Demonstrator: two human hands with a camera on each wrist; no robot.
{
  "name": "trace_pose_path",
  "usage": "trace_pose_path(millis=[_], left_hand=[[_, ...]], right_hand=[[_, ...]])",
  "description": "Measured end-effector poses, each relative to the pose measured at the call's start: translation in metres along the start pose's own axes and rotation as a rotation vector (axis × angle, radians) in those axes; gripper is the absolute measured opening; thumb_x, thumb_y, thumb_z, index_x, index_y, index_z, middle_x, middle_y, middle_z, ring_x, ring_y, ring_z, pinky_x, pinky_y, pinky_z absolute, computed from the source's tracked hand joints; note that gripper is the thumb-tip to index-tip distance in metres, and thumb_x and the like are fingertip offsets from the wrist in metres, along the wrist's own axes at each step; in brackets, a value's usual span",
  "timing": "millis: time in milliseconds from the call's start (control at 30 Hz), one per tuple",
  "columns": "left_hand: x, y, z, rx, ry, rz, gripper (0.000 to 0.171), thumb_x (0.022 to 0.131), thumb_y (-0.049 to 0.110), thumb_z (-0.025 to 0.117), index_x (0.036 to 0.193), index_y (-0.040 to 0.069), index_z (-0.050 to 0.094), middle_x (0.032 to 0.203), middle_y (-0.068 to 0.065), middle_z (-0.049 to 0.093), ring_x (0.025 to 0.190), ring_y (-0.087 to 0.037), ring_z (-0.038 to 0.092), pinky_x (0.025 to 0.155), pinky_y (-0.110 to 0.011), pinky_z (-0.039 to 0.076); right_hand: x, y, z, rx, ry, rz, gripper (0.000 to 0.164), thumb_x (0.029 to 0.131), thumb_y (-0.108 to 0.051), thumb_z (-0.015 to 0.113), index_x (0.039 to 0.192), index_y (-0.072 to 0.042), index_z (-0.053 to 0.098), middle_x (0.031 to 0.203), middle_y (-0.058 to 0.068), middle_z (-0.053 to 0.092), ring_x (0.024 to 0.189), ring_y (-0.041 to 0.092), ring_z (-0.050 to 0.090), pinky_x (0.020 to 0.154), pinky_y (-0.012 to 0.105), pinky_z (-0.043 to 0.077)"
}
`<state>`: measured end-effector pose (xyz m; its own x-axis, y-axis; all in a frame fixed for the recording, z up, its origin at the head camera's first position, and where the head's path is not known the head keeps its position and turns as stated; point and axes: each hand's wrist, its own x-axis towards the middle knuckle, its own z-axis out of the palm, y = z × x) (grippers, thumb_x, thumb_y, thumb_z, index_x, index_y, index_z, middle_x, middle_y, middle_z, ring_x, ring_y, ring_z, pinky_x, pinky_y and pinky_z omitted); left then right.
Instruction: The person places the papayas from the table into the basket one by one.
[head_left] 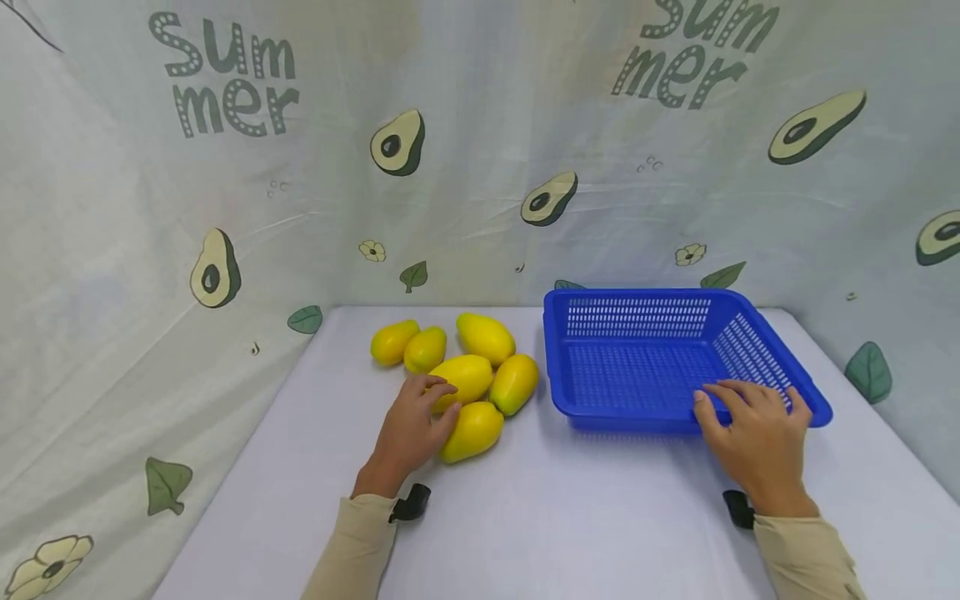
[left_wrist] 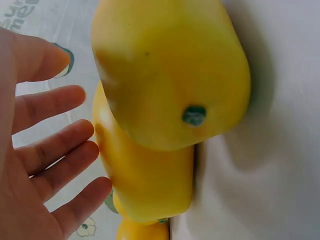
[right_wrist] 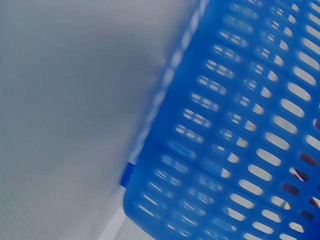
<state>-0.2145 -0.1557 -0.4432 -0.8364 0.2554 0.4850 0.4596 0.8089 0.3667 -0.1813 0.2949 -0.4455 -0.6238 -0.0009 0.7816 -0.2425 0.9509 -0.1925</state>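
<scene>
Blue basket [head_left: 622, 416] first, the biggest thing in play: its near rim sits right at the right hand's fingers, the rest stretches out ahead of them, and no fruit shows inside it. Next in size comes the group of six yellow mangoes [head_left: 467, 375], all outside the basket, bunched ahead of the left hand and just to its right. So it looks like early going: nothing is lifted, and all six seem left to deal with. Now to the hands! The left hand [head_left: 411, 429] reaches in with its palm towards the fruit, fingers parted and fairly straight, thumb held apart, grasping nothing; whether a fingertip actually touches, I can't tell. Over on the other side, the right hand [head_left: 757, 446] comes palm down across that near rim, knuckles bent, thumb out to its left. Is it gripping? Can't tell, as the right wrist view gives only slotted plastic and no fingers. Down to single fruit: the nearest mango [head_left: 474, 433] lies just right of the left thumb. And smallest of all, a dark green stem end [left_wrist: 194, 115] faces the left wrist camera.
</scene>
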Motion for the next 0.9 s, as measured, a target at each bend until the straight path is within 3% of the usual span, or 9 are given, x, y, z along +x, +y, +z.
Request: trace_pose_path(millis=[267,500,633,767,900], left_hand=[[-0.011,0.002,-0.002,-0.036,0.062,0.015,0.018,0.092,0.02,0.071,0.107,0.01,0.074,0.113,-0.002,0.059,0.106,-0.02,0.057,0.093,-0.036,0.052],[-0.013,0.0,0.0,-0.021,-0.009,-0.006,0.021,0.096,0.025,0.068,0.111,0.011,0.073,0.117,-0.003,0.055,0.108,-0.02,0.054,0.094,-0.036,0.051],[-0.014,-0.001,0.0,-0.031,-0.007,-0.012,0.019,0.094,0.023,0.07,0.109,0.012,0.073,0.111,-0.001,0.056,0.103,-0.019,0.056,0.089,-0.037,0.052],[-0.014,-0.002,0.004,-0.059,-0.013,-0.002,0.02,0.094,0.025,0.071,0.11,0.012,0.073,0.108,0.0,0.059,0.098,-0.016,0.057,0.087,-0.036,0.053],[-0.014,0.001,0.007,-0.088,-0.087,-0.038,0.03,0.097,0.036,0.066,0.117,0.013,0.071,0.11,0.001,0.06,0.097,-0.014,0.057,0.089,-0.036,0.052]], right_hand=[[-0.011,-0.005,-0.003,-0.043,-0.021,0.087,0.041,0.086,-0.035,0.062,0.097,0.003,0.074,0.1,0.029,0.069,0.099,0.052,0.059,0.11,0.071,0.017],[-0.003,-0.008,-0.004,-0.047,-0.104,0.135,0.038,0.088,-0.031,0.066,0.102,0.004,0.073,0.104,0.03,0.069,0.102,0.051,0.06,0.108,0.068,0.023],[-0.003,-0.008,-0.005,-0.042,-0.159,0.173,0.037,0.09,-0.031,0.066,0.102,0.003,0.073,0.105,0.03,0.068,0.102,0.051,0.06,0.104,0.068,0.026],[-0.001,-0.003,-0.004,-0.016,-0.164,0.186,0.035,0.092,-0.03,0.065,0.1,0.003,0.074,0.104,0.03,0.068,0.1,0.05,0.06,0.1,0.067,0.027],[0.002,0.001,-0.005,-0.016,-0.164,0.188,0.035,0.092,-0.03,0.065,0.1,0.003,0.074,0.104,0.03,0.068,0.101,0.05,0.06,0.099,0.066,0.028]])
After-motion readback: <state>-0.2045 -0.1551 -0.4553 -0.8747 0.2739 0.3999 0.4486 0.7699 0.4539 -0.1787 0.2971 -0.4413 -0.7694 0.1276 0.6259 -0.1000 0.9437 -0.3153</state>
